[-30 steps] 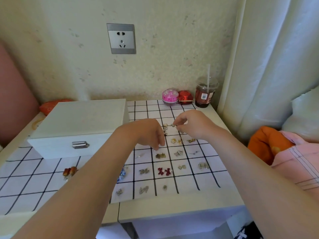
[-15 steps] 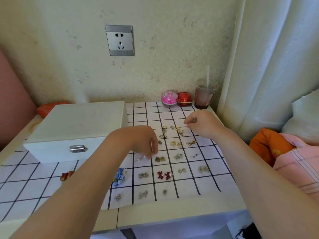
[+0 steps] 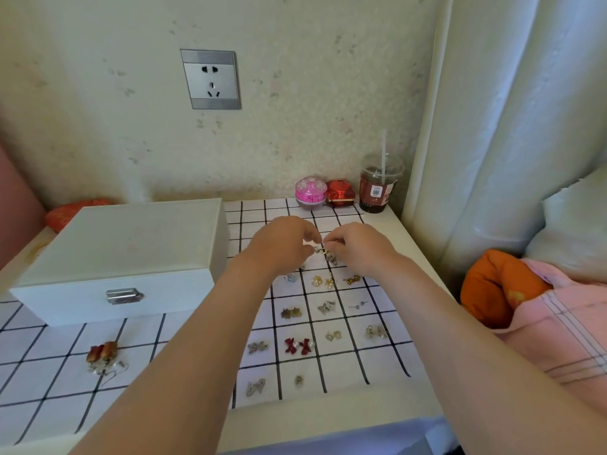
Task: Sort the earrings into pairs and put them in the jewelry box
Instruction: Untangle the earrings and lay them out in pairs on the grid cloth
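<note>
Both hands meet above the far part of the checked cloth [image 3: 49, 389], fingertips almost touching. The left hand [image 3: 282, 244] and the right hand [image 3: 358, 247] are each turned back-up with the fingers curled down and inward. Together they pinch a small metal earring [image 3: 320, 250] between them. It is too small to tell which way it points, or whether it is one piece or two.

Both bare forearms run in from the lower corners and converge toward the middle, wrists bent slightly down.

Other earrings lie in the cloth's squares below the hands:
- a gold pair [image 3: 323, 281]
- a brown pair [image 3: 290, 312]
- a red bow pair [image 3: 298, 345]
- several silvery ones nearer the front edge

An orange-brown drop pair [image 3: 101, 353] lies apart on the left, in front of the jewelry box [image 3: 124, 254]. The white box sits closed on the left of the surface [image 3: 328, 418], its long axis running left to right. Its metal latch [image 3: 124, 296] faces the person.

At the back by the wall stand a pink round tin [image 3: 310, 192], a red box [image 3: 341, 193] and a lidded plastic cup with a straw [image 3: 377, 185]. A wall socket [image 3: 210, 79] is above them, and an orange cushion [image 3: 492, 287] lies to the right of the surface.
</note>
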A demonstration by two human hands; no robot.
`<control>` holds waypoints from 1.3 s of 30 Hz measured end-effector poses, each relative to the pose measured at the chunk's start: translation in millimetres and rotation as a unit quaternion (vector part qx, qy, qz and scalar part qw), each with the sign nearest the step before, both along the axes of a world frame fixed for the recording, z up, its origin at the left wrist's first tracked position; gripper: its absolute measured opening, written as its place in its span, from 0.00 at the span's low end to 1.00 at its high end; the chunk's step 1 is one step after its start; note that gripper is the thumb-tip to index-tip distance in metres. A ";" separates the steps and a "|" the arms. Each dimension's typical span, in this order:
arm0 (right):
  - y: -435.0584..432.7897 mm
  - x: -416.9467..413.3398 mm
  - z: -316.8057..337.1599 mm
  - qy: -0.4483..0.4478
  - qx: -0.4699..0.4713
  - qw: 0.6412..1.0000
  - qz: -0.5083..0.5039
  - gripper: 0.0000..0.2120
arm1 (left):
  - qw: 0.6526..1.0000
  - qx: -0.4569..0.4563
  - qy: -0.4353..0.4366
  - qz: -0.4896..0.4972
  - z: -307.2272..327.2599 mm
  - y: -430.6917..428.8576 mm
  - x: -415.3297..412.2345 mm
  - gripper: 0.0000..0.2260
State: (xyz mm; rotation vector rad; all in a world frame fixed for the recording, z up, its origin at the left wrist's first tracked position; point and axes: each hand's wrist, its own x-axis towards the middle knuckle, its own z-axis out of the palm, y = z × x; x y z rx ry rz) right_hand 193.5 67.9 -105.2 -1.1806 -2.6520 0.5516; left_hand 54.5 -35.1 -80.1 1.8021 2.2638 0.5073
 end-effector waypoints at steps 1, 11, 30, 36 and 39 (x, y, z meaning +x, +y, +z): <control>-0.9 -3.4 -0.2 -0.013 0.005 1.000 -0.001 0.11 | 1.000 0.002 0.004 0.003 -3.2 2.9 -1.6 0.10; 1.4 -18.6 8.7 0.077 -0.071 0.994 -0.044 0.02 | 0.993 0.059 -0.099 0.032 -1.6 2.1 -31.6 0.10; -11.4 -45.8 -4.6 -0.050 0.043 0.997 0.040 0.23 | 0.997 0.038 -0.027 0.063 19.4 -20.1 -48.4 0.09; -10.3 -51.2 -5.1 -0.084 0.083 0.992 0.044 0.13 | 0.999 0.001 0.010 0.052 16.8 -21.7 -40.5 0.08; -12.6 -49.2 -1.6 -0.077 0.101 0.991 0.037 0.08 | 0.998 -0.030 0.020 0.048 12.4 -21.5 -38.4 0.07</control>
